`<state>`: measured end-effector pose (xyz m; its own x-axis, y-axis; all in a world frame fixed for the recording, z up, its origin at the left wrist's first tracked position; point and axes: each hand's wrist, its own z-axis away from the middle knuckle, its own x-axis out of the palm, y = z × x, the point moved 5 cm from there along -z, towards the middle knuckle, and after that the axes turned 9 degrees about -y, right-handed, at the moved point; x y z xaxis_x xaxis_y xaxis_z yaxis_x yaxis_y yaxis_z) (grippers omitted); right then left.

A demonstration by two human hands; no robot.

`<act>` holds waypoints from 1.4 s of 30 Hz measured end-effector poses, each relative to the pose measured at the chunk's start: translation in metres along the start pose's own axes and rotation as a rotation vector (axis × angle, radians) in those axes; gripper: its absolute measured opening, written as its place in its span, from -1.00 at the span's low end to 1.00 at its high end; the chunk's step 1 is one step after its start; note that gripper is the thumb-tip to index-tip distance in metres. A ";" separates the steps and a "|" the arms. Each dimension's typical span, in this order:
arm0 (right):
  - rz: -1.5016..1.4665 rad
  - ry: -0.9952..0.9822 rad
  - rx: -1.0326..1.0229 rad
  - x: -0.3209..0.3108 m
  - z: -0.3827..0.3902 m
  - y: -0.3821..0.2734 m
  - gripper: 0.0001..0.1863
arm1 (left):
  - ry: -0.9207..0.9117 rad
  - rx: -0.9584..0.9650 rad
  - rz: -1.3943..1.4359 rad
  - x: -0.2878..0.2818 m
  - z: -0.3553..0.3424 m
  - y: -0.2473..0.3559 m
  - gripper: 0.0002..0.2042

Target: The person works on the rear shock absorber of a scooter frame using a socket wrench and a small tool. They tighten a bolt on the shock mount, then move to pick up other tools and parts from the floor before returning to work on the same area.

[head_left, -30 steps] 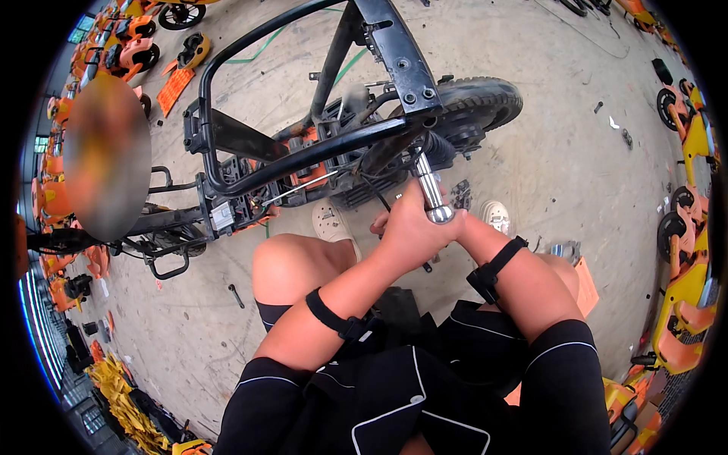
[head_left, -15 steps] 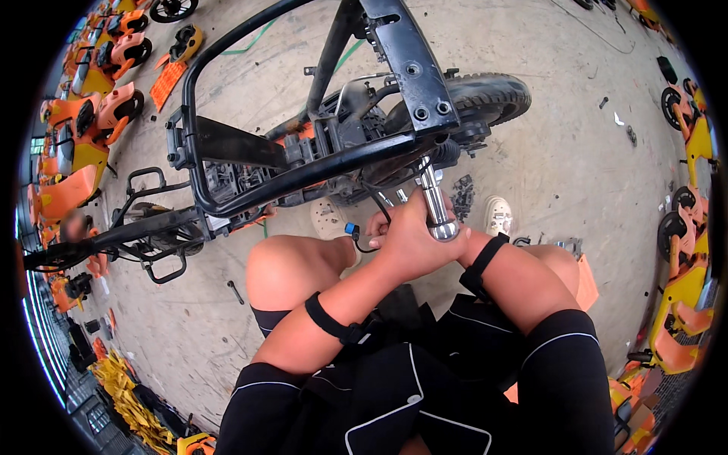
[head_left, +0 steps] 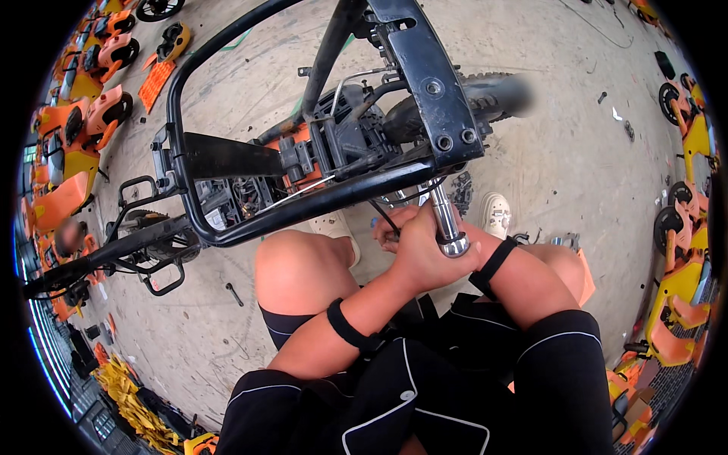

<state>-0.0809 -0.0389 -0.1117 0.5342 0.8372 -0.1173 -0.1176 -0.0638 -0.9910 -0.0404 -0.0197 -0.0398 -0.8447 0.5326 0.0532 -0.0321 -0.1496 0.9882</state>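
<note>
A chrome socket wrench with a rounded head stands tilted below the rear of a black tubular frame. My left hand is wrapped round it, thumb beside the head. Beneath the left hand my right hand reaches across, its fingers curled beside a thin black cable. What those fingers hold, if anything, is hidden. A small blue piece shows at the fingertips. The frame belongs to a stripped two-wheeler with a black tyre and a flat, drilled plate.
Orange and yellow bikes line the left and right sides, including a yellow body. A small dark tool lies on the concrete floor. Dark debris lies beyond my hands. Yellow strips are heaped at lower left.
The frame's rear end and both hands sit slightly lower and further right in view. The blue-ended cable, earlier sticking out left of the fingers, now mostly hides behind them. The left hand keeps its grip.
</note>
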 end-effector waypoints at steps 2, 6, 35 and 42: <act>-0.013 0.024 0.002 -0.001 0.001 0.000 -0.75 | 0.007 0.092 -0.047 -0.001 -0.002 -0.002 -0.57; -0.034 0.057 0.014 -0.005 0.000 0.002 -0.76 | -0.014 0.186 -0.143 -0.005 -0.005 0.009 -0.58; -0.547 0.447 0.250 0.009 0.061 -0.057 -0.80 | -0.034 -0.101 -0.018 -0.059 0.055 -0.064 -0.44; -0.692 0.465 0.110 -0.004 0.079 -0.070 -0.60 | 0.116 0.014 -0.469 -0.045 0.036 -0.098 -0.63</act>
<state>-0.1414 0.0052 -0.0371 0.8036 0.3572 0.4760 0.2952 0.4553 -0.8400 0.0202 0.0008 -0.1339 -0.7948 0.4438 -0.4139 -0.4169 0.0964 0.9038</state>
